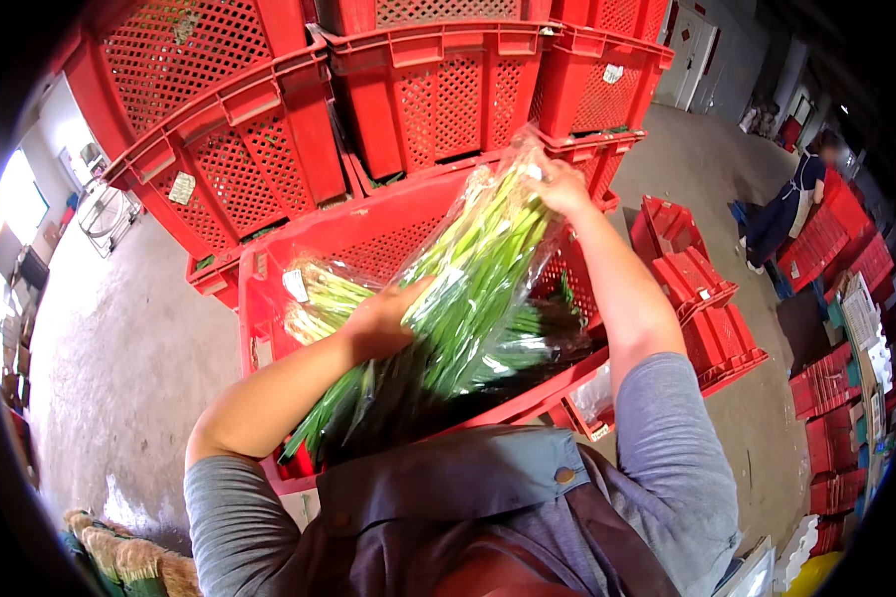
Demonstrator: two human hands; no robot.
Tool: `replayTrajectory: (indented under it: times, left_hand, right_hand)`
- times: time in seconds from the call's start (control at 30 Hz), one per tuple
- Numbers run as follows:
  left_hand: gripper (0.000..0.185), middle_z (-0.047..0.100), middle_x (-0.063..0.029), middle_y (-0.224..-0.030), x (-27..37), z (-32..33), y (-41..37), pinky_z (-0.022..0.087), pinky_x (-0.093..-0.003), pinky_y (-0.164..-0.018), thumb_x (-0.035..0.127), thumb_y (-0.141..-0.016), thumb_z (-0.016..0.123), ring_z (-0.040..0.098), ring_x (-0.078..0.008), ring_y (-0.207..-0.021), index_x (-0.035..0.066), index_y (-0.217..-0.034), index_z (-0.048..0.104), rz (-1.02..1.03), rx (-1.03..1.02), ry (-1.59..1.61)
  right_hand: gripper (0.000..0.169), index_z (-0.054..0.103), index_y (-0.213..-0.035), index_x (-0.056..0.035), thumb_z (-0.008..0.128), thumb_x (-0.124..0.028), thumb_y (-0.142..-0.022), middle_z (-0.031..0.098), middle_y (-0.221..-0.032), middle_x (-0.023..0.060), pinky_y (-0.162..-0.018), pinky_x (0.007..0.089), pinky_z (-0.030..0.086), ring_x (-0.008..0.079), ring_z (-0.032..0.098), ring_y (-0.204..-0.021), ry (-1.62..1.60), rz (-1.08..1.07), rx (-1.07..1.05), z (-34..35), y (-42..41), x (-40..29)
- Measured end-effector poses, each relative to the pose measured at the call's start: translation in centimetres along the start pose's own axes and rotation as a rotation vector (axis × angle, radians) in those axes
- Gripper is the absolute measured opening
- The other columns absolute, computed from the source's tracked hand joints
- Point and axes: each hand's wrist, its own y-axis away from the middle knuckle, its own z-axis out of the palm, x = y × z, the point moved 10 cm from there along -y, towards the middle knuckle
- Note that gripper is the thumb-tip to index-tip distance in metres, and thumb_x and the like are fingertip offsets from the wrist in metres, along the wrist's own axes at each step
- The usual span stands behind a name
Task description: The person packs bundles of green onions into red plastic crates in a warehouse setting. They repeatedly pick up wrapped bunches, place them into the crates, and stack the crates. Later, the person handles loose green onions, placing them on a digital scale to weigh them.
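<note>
A clear plastic bag of green leafy stalks with pale rooty ends (485, 254), like spring onions or garlic greens, lies slanted over a red plastic crate (411, 192) before me. My right hand (560, 183) grips the bag near its root end, at the crate's far side. My left hand (384, 321) is against the bag's left edge, thumb on top; its fingers are hidden beneath. Another bagged bunch (321, 295), with a white label, lies in the crate under my left forearm and hand. More bagged greens (519, 351) show beneath the raised bag.
Stacked red perforated crates (448, 97) rise just beyond the open crate. Smaller red crates (687, 283) stand on the floor to the right. Farther right, a person in an apron (788, 194) bends over red crates. More rooted bunches (134, 560) lie at the lower left.
</note>
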Motion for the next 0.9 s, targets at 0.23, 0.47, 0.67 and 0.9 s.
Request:
replayTrajectory:
  times: [0.23,0.47,0.67,0.9]
  left_hand:
    - [0.072,0.044,-0.0222,-0.117,1.0,0.8,0.2,0.034,-0.0508,-0.092,0.027,-0.073,0.058,0.043,-0.0362,-0.111,0.016,-0.137,0.026,-0.082,-0.191,-0.309]
    - [0.065,0.038,-0.0310,-0.115,0.7,2.6,0.2,0.035,-0.0479,-0.092,0.026,-0.075,0.057,0.040,-0.0447,-0.107,0.012,-0.134,0.033,0.043,0.032,-0.240]
    - [0.065,0.041,-0.0215,-0.111,1.0,2.2,0.6,0.039,-0.0509,-0.084,0.016,-0.071,0.053,0.042,-0.0378,-0.106,0.020,-0.134,0.035,0.048,0.017,-0.285]
    - [0.065,0.045,-0.0203,-0.086,2.4,0.4,0.5,0.040,-0.0391,-0.071,0.001,-0.062,0.049,0.047,-0.0334,-0.079,0.013,-0.126,0.045,0.204,0.086,-0.178]
  right_hand:
    - [0.079,0.040,-0.132,-0.0132,0.034,-0.070,-0.077,0.027,-0.141,0.0138,-0.107,0.0439,0.010,0.0289,0.019,-0.133,0.320,-0.113,-0.189,5.0,1.1,-3.8]
    - [0.076,0.040,-0.132,-0.0119,0.035,-0.065,-0.078,0.026,-0.142,0.0128,-0.107,0.0441,0.012,0.0367,0.010,-0.133,0.274,-0.031,-0.014,6.9,2.2,-4.8]
    - [0.070,0.041,-0.131,-0.0165,0.039,-0.062,-0.077,0.039,-0.133,0.0175,-0.103,0.0444,0.024,0.0326,0.031,-0.127,-0.010,-0.053,-0.130,1.3,-0.1,-4.1]
    - [0.063,0.042,-0.129,-0.0146,0.058,-0.040,-0.074,0.048,-0.125,0.0178,-0.095,0.0342,0.037,0.0314,0.047,-0.114,-0.094,-0.150,-0.001,6.4,-5.4,1.2]
